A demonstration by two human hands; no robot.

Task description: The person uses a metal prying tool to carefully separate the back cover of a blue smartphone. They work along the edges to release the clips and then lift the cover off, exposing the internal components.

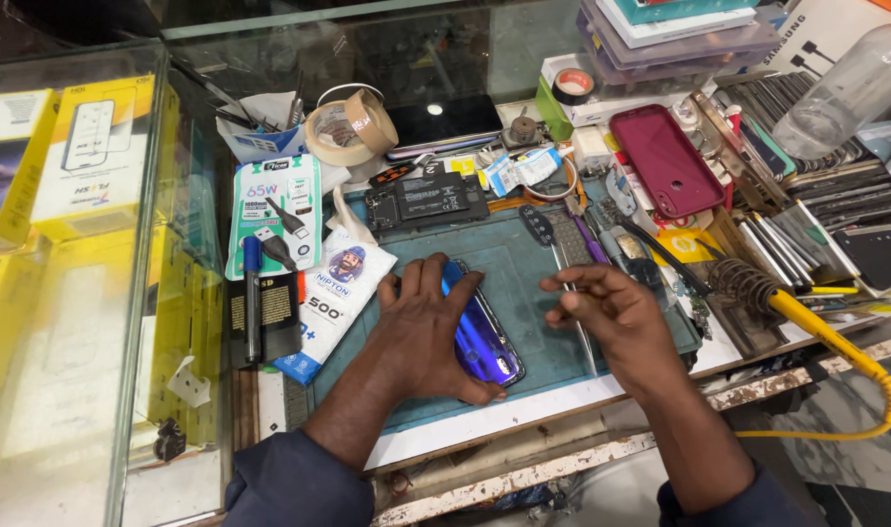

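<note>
Blue glossy phone (483, 337) on the teal mat (524, 263), pressed flat by the open left hand (428, 332); right hand (611, 312) (just right of the phone) pinches thin metal tweezers (574, 317).

A glossy blue-violet phone (480, 337) lies flat on the teal work mat (524, 263), back up, its long axis running diagonally from upper left to lower right. Its lower end sits close to the mat's front edge, roughly midway along that edge; its upper end points toward the mat's middle. The shiny back catches light in pale streaks, and a small light mark shows near its lower end. Its left long side and part of its upper end are hidden from view.
</note>
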